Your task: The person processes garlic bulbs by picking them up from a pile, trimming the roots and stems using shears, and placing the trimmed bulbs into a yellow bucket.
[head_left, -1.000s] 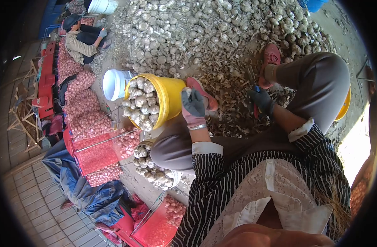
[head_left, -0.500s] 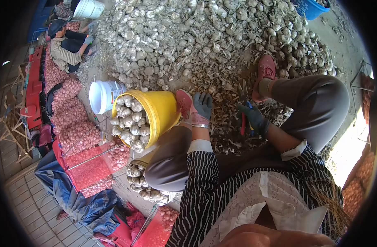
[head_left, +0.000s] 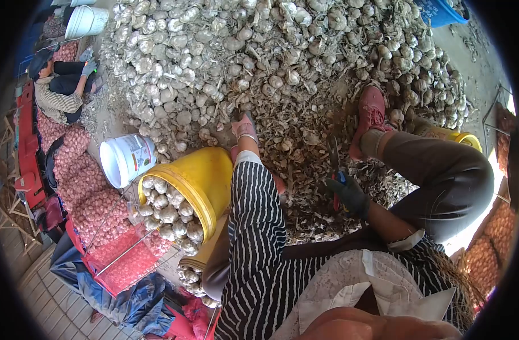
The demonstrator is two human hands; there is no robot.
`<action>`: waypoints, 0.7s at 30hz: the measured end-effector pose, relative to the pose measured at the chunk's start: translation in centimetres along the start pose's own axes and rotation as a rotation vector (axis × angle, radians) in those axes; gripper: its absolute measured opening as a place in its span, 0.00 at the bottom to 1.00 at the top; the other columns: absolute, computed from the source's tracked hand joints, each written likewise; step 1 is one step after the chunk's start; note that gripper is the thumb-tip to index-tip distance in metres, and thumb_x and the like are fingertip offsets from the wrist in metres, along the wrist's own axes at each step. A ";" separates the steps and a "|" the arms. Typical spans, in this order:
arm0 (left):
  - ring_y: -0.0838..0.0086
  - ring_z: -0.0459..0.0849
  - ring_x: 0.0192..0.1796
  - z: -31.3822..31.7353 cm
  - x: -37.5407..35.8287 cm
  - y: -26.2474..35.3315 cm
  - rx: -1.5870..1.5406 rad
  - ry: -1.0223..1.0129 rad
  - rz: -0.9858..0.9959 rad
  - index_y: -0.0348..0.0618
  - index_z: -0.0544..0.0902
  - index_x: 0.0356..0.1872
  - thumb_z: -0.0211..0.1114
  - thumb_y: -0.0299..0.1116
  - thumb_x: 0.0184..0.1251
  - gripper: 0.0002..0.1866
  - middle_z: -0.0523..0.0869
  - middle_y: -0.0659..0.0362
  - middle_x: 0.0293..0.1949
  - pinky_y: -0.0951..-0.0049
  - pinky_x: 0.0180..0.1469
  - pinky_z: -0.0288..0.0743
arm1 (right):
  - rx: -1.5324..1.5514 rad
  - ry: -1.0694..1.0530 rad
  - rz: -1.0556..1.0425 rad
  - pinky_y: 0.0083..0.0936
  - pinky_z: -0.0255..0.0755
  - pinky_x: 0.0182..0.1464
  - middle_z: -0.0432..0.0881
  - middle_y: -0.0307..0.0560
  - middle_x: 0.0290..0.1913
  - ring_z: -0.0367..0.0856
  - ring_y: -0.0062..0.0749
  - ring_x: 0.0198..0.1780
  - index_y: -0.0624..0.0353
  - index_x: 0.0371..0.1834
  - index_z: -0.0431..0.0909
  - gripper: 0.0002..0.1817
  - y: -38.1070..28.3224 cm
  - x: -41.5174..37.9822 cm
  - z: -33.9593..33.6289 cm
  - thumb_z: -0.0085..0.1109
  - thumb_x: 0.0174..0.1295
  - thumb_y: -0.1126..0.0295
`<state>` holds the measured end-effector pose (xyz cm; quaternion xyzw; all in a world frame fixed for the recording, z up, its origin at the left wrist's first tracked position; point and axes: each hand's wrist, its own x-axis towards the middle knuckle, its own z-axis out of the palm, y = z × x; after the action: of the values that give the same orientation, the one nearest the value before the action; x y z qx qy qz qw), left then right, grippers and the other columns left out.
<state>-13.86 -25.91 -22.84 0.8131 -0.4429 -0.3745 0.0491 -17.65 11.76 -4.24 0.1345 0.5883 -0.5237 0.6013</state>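
Observation:
My left hand (head_left: 244, 127), in a pink and grey glove, reaches forward to the near edge of the garlic pile (head_left: 208, 62). Its fingers are mostly hidden beyond the back of the hand. In my gloved right hand (head_left: 351, 195) is a pair of pruning shears (head_left: 334, 156) with red and blue handles, its blades pointing away from me over the dry skins and stalks. Left of my left forearm, a yellow bucket (head_left: 215, 170) lies tipped on its side, with trimmed garlic bulbs (head_left: 171, 211) filling its mouth.
A white bucket (head_left: 116, 161) stands beside the yellow one. Full red net bags of garlic (head_left: 89, 175) line the left side. Another person (head_left: 58, 90) sits at the upper left. A blue tub (head_left: 441, 12) is at the top right. Loose trimmings (head_left: 305, 198) cover the floor between my legs.
My left hand has moved forward and left, from beside my shoe to the pile. The right hand keeps the shears in about the same spot. The view has shifted slightly.

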 end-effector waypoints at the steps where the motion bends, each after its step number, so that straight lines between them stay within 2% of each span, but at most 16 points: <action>1: 0.54 0.77 0.58 -0.8 -2.8 1.5 0.159 0.018 0.011 0.40 0.70 0.61 0.69 0.44 0.54 0.34 0.74 0.44 0.60 0.57 0.60 0.73 | -0.058 -0.016 -0.003 0.23 0.69 0.33 0.75 0.36 0.29 0.73 0.19 0.31 0.57 0.39 0.73 0.15 1.0 0.7 -0.6 0.61 0.63 0.58; 2: 0.55 0.77 0.58 -0.8 -3.8 1.9 0.319 0.033 0.026 0.40 0.70 0.61 0.70 0.43 0.54 0.34 0.73 0.44 0.61 0.57 0.60 0.73 | -0.113 -0.029 -0.006 0.23 0.69 0.33 0.75 0.36 0.28 0.73 0.18 0.31 0.58 0.39 0.73 0.15 1.5 0.9 -0.8 0.61 0.63 0.58; 3: 0.55 0.80 0.53 -0.4 -3.5 1.4 0.309 0.101 0.084 0.42 0.71 0.59 0.74 0.43 0.50 0.35 0.79 0.46 0.54 0.56 0.56 0.76 | -0.113 -0.021 -0.004 0.23 0.69 0.33 0.75 0.36 0.28 0.73 0.18 0.31 0.58 0.39 0.73 0.15 1.8 1.1 -0.9 0.61 0.63 0.58; 6: 0.57 0.83 0.45 3.2 7.5 -6.6 -0.182 -0.094 0.324 0.42 0.74 0.56 0.74 0.43 0.51 0.32 0.83 0.51 0.41 0.62 0.48 0.80 | -0.136 -0.014 -0.046 0.21 0.69 0.32 0.74 0.36 0.27 0.72 0.17 0.30 0.57 0.39 0.72 0.16 2.0 1.0 -0.6 0.60 0.63 0.56; 7: 0.64 0.84 0.41 -0.7 -1.7 -3.3 -0.493 -0.290 0.176 0.42 0.77 0.50 0.73 0.44 0.54 0.26 0.84 0.54 0.37 0.69 0.41 0.83 | -0.187 -0.039 -0.072 0.25 0.71 0.33 0.76 0.39 0.27 0.75 0.22 0.30 0.57 0.42 0.72 0.18 2.2 1.2 -0.7 0.59 0.63 0.54; 8: 0.64 0.84 0.41 -2.1 -3.7 -3.5 -0.492 -0.289 0.185 0.42 0.77 0.50 0.73 0.44 0.54 0.26 0.84 0.54 0.37 0.69 0.41 0.83 | -0.238 -0.064 -0.098 0.29 0.72 0.34 0.79 0.42 0.28 0.77 0.27 0.30 0.58 0.44 0.72 0.19 2.3 1.1 -0.7 0.59 0.63 0.53; 9: 0.66 0.84 0.38 -3.1 -5.1 -3.9 -0.749 -0.485 -0.004 0.44 0.79 0.46 0.72 0.43 0.55 0.21 0.84 0.57 0.36 0.71 0.37 0.82 | -0.234 -0.065 -0.104 0.29 0.72 0.34 0.79 0.42 0.28 0.77 0.27 0.30 0.58 0.44 0.72 0.19 2.0 0.8 -0.6 0.59 0.63 0.53; 10: 0.68 0.83 0.35 -4.1 -6.8 -4.4 -1.001 -0.681 -0.204 0.45 0.80 0.41 0.71 0.43 0.56 0.17 0.85 0.59 0.35 0.73 0.33 0.80 | -0.528 0.030 -0.280 0.34 0.72 0.36 0.80 0.47 0.29 0.79 0.36 0.32 0.58 0.48 0.71 0.21 1.3 0.2 -0.4 0.59 0.62 0.52; 11: 0.68 0.83 0.35 -5.2 -9.8 -4.3 -1.004 -0.685 -0.197 0.45 0.80 0.41 0.71 0.43 0.56 0.17 0.85 0.59 0.35 0.73 0.33 0.80 | -0.820 0.131 -0.458 0.39 0.72 0.38 0.82 0.52 0.30 0.81 0.44 0.33 0.58 0.51 0.70 0.23 0.4 -0.5 -0.1 0.59 0.61 0.52; 12: 0.69 0.83 0.35 -6.3 -13.4 -4.2 -1.022 -0.702 -0.292 0.47 0.80 0.39 0.69 0.45 0.58 0.16 0.85 0.59 0.34 0.71 0.34 0.80 | -0.820 0.133 -0.466 0.39 0.72 0.38 0.82 0.52 0.30 0.81 0.44 0.33 0.58 0.51 0.70 0.23 -1.1 -1.3 0.2 0.59 0.61 0.52; 13: 0.69 0.83 0.34 -6.9 -16.1 -4.8 -1.038 -0.721 -0.388 0.48 0.80 0.38 0.67 0.48 0.60 0.16 0.85 0.60 0.34 0.69 0.35 0.80 | -0.925 0.104 -0.446 0.40 0.72 0.41 0.81 0.55 0.36 0.81 0.48 0.37 0.59 0.54 0.68 0.26 -3.0 -2.3 0.5 0.62 0.58 0.56; 14: 0.69 0.83 0.34 -7.1 -17.7 -6.2 -1.039 -0.731 -0.382 0.48 0.80 0.38 0.67 0.48 0.60 0.16 0.85 0.60 0.34 0.69 0.35 0.80 | -1.031 0.079 -0.425 0.40 0.72 0.45 0.80 0.57 0.42 0.80 0.51 0.41 0.61 0.56 0.67 0.29 -4.2 -2.9 0.6 0.65 0.55 0.60; 16: 0.67 0.82 0.37 -7.2 -20.8 -8.6 -1.119 -1.054 -0.342 0.47 0.80 0.39 0.61 0.52 0.64 0.18 0.85 0.57 0.36 0.65 0.42 0.79 | -1.100 0.117 -0.512 0.43 0.72 0.44 0.81 0.59 0.39 0.80 0.53 0.40 0.60 0.56 0.67 0.28 -3.9 -2.7 0.3 0.63 0.55 0.59; 17: 0.67 0.82 0.37 -7.6 -23.3 -8.8 -1.116 -1.068 -0.338 0.47 0.80 0.39 0.61 0.52 0.64 0.18 0.85 0.57 0.36 0.65 0.42 0.79 | -1.169 0.144 -0.591 0.45 0.72 0.43 0.81 0.60 0.36 0.80 0.55 0.40 0.59 0.56 0.67 0.28 -3.6 -2.8 0.1 0.60 0.55 0.57; 19: 0.65 0.81 0.40 -8.2 -27.6 -9.0 -1.077 -1.178 -0.243 0.45 0.80 0.40 0.55 0.52 0.67 0.20 0.84 0.55 0.38 0.63 0.48 0.76 | -1.195 0.171 -0.649 0.45 0.72 0.43 0.81 0.60 0.36 0.80 0.55 0.40 0.59 0.54 0.68 0.27 -3.5 -3.3 -0.1 0.60 0.55 0.57; 21: 0.64 0.80 0.42 -7.6 -27.9 -11.2 -1.085 -1.254 -0.148 0.44 0.79 0.41 0.55 0.50 0.68 0.19 0.83 0.55 0.39 0.63 0.50 0.75 | -1.221 0.191 -0.710 0.45 0.72 0.43 0.81 0.60 0.37 0.80 0.55 0.41 0.58 0.52 0.69 0.25 -3.3 -3.8 -0.7 0.60 0.54 0.56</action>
<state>-10.41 0.05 -6.24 0.3440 -0.0915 -0.9218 0.1535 -19.71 12.71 0.32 -0.3805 0.8350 -0.2508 0.3084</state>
